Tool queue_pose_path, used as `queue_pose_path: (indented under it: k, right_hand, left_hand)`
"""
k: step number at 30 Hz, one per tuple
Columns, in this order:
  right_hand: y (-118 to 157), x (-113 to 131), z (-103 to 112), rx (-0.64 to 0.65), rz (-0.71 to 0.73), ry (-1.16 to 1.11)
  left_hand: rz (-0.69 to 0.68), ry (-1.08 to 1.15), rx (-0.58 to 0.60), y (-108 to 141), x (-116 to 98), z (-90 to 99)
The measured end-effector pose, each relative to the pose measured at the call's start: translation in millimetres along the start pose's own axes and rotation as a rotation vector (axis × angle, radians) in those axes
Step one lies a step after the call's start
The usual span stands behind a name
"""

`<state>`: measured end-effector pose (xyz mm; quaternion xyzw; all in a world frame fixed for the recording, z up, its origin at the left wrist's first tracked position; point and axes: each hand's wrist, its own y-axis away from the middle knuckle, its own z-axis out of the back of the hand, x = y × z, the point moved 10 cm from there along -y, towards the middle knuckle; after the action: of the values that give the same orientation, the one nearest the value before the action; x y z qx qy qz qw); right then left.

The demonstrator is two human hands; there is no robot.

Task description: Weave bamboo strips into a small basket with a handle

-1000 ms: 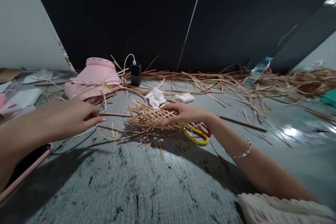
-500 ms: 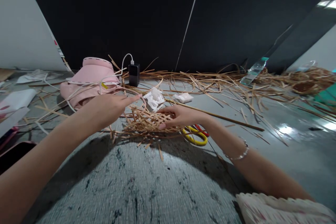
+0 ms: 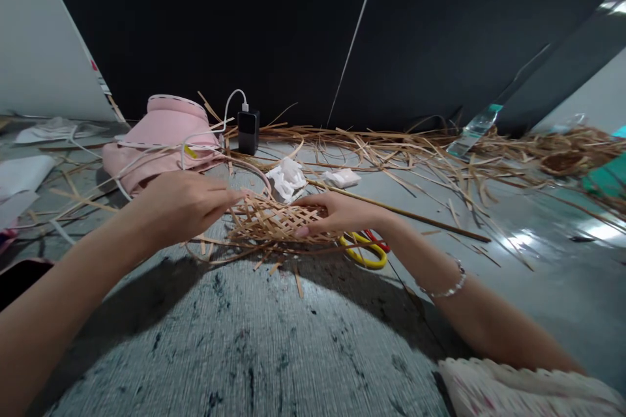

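Note:
A small openwork piece woven from flat tan strips (image 3: 267, 218) lies on the floor in front of me, loose strip ends sticking out around it. My right hand (image 3: 332, 212) grips its right side, thumb in front and fingers over the top edge. Just left of the weave is my left hand (image 3: 193, 205), its fingers curled together and slightly blurred. What those fingers hold is hidden. A thin strip (image 3: 215, 263) curves out below the left hand along the near edge of the weave. Scissors with yellow and red handles (image 3: 369, 260) lie beside the right hand.
Behind the weave are crumpled tissue (image 3: 286, 177), a white packet (image 3: 342, 177) and a long thin rod (image 3: 430, 225). A pink visor hat (image 3: 171, 124) and a cabled black power bank (image 3: 248, 133) stand at left. Loose strips (image 3: 381, 150) line the dark wall near a plastic bottle (image 3: 476, 130).
My left hand has drawn back left, and its outstretched fingers have curled in. A strip now loops out below it. My right hand stays on the weave.

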<state>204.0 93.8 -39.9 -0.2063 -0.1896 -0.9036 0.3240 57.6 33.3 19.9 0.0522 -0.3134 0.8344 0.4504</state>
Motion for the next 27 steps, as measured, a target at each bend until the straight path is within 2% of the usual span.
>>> queue_pose_path:
  k: [5, 10, 14, 20, 27]
  right_hand:
    - [-1.1, -1.2, -1.1, 0.002, 0.009, -0.016]
    - [-2.1, -3.9, -1.1, -0.005, 0.013, -0.018]
    - [-2.5, -1.5, -1.4, 0.0, 0.024, -0.006]
    - [-2.3, -0.3, -2.8, 0.007, 0.025, -0.056]
    - [-2.0, -2.0, -1.0, -0.002, 0.001, -0.039]
  left_hand:
    - [0.052, 0.13, 0.064, -5.5, -5.9, -11.1]
    - [0.001, -0.012, 0.146, -16.8, -22.3, -14.9]
    - [-0.048, -0.113, 0.1, -19.6, -27.6, -7.5]
    - [0.012, -0.165, -0.013, -17.6, -21.0, 2.6]
    - [-0.055, -0.155, -0.002, -19.4, -27.0, 0.5]
